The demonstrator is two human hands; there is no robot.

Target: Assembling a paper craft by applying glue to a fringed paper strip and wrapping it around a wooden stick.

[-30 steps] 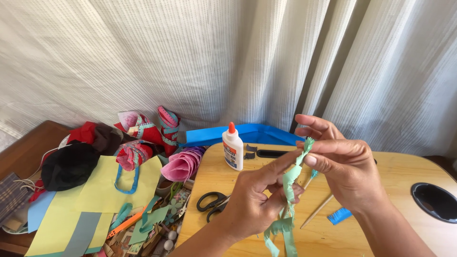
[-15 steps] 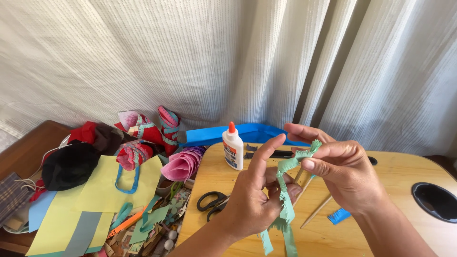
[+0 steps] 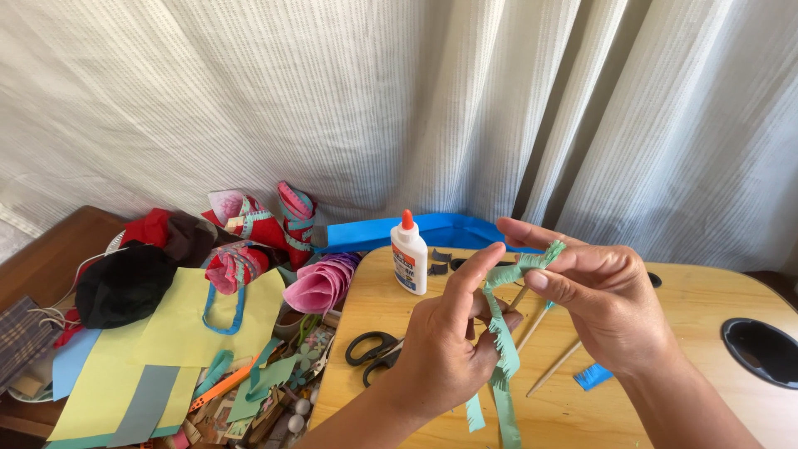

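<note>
Held above the wooden surface (image 3: pixel 715 308), the fringed green paper strip (image 3: pixel 501 333) looks light, limp and easily torn, so both the left hand (image 3: pixel 449 349) and right hand (image 3: pixel 611 303) pinch it gently near its top.

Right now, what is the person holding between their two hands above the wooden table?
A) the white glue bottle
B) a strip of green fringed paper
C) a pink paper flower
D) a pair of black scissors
B: the left hand and right hand both pinch the green fringed paper strip, while the black scissors, glue bottle and pink paper flower rest untouched on the table.
</note>
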